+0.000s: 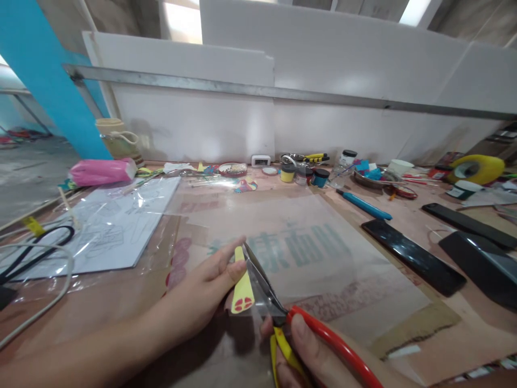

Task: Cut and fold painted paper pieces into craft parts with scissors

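Note:
Between the thumb and fingers of my left hand [210,288] is a small yellow painted piece [241,285] with red marks at its wide lower end. Clear plastic film seems to border the piece on its right. My right hand [319,350] grips scissors [323,328] with one red and one yellow handle. Their dark blades point up and away, close along the right side of the yellow piece, with the tips near my left fingertips. Beneath both hands lies a translucent sheet [315,293] over brown cardboard with green printed characters.
White drawing sheets [149,231] and a looped cable [68,264] are at the left. A black phone [412,256], a blue cutter [365,205] and a dark box [480,264] lie at the right. Paint jars [287,173], a pink packet [103,171] and yellow tape [476,168] line the back.

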`<act>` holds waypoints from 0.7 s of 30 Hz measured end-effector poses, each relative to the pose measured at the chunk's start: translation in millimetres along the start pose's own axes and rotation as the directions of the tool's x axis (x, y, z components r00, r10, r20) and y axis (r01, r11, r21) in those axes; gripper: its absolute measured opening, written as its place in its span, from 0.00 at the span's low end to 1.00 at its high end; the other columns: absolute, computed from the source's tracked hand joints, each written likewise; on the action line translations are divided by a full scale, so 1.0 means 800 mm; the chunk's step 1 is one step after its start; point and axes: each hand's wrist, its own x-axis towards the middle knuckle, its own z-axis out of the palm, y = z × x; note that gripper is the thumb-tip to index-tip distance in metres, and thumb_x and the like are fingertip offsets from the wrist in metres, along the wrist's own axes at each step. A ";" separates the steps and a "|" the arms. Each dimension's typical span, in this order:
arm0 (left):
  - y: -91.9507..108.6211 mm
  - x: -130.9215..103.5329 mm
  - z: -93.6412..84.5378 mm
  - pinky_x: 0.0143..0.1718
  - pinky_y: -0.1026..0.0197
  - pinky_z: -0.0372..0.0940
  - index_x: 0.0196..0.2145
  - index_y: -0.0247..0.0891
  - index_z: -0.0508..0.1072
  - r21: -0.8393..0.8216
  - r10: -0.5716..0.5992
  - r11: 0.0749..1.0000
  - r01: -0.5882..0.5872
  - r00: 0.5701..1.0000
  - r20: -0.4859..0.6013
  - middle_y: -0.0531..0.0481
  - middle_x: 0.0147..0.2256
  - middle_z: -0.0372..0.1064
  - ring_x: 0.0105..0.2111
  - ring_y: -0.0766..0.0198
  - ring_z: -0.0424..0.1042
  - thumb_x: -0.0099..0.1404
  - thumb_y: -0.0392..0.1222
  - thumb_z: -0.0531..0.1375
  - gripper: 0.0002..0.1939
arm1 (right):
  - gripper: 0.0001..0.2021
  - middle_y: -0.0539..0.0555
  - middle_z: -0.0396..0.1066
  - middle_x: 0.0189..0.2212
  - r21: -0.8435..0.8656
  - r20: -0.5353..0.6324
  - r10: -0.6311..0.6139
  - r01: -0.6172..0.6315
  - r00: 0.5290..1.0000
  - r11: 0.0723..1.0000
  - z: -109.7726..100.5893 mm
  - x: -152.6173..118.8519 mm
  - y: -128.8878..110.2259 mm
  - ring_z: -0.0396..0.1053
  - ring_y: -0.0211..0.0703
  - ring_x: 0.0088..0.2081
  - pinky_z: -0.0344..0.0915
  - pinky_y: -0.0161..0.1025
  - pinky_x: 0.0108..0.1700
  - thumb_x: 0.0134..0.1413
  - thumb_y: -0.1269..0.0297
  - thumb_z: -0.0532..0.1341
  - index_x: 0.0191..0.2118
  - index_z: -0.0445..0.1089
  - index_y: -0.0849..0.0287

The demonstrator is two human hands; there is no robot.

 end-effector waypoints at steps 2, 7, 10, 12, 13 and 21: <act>-0.001 -0.001 0.002 0.34 0.63 0.67 0.55 0.42 0.70 -0.022 -0.011 1.000 0.011 1.000 0.008 0.53 0.31 0.75 0.32 0.60 0.73 0.60 0.62 0.65 0.32 | 0.35 0.44 0.60 0.24 0.002 0.003 -0.019 0.019 1.000 1.000 0.001 0.000 -0.004 0.54 0.30 0.24 0.52 0.27 0.28 0.54 0.28 0.56 0.47 0.64 0.59; -0.002 0.001 0.002 0.18 0.68 0.46 0.24 0.37 0.65 0.008 -0.002 1.000 0.001 0.996 0.092 0.57 0.20 0.61 0.18 0.73 0.50 0.57 0.70 0.64 0.31 | 0.33 0.44 0.58 0.23 -0.031 0.041 -0.061 0.062 0.997 0.998 0.000 0.006 -0.003 0.54 0.31 0.24 0.54 0.27 0.28 0.57 0.29 0.53 0.43 0.64 0.59; -0.002 0.002 0.001 0.18 0.68 0.45 0.24 0.37 0.64 -0.003 -0.021 1.000 0.022 0.992 0.121 0.56 0.21 0.62 0.19 0.72 0.49 0.58 0.69 0.63 0.30 | 0.31 0.43 0.56 0.23 -0.063 0.074 -0.107 0.112 0.991 0.992 -0.004 0.012 0.001 0.52 0.30 0.24 0.51 0.27 0.27 0.59 0.30 0.52 0.40 0.62 0.59; -0.003 0.003 0.001 0.18 0.68 0.44 0.29 0.37 0.67 -0.016 -0.027 0.999 0.029 0.994 0.107 0.56 0.21 0.62 0.19 0.72 0.50 0.59 0.68 0.63 0.28 | 0.31 0.42 0.54 0.22 -0.087 0.103 -0.141 0.150 0.985 0.985 -0.006 0.015 0.004 0.51 0.30 0.23 0.50 0.27 0.26 0.59 0.30 0.53 0.43 0.62 0.59; -0.003 0.003 0.000 0.18 0.68 0.44 0.31 0.37 0.68 -0.017 -0.029 0.999 0.031 0.995 0.096 0.57 0.21 0.61 0.19 0.72 0.50 0.59 0.68 0.63 0.27 | 0.32 0.42 0.54 0.21 -0.102 0.121 -0.158 0.170 0.980 0.980 -0.007 0.017 0.006 0.50 0.30 0.23 0.49 0.27 0.26 0.59 0.30 0.53 0.45 0.62 0.59; -0.002 0.005 -0.005 0.18 0.69 0.45 0.47 0.36 0.70 -0.018 -0.047 0.999 0.049 0.993 0.111 0.59 0.21 0.60 0.19 0.72 0.50 0.56 0.70 0.64 0.35 | 0.32 0.44 0.57 0.24 -0.204 0.111 -0.212 0.231 0.971 0.951 -0.016 0.020 0.007 0.54 0.31 0.25 0.51 0.28 0.26 0.60 0.31 0.54 0.47 0.65 0.60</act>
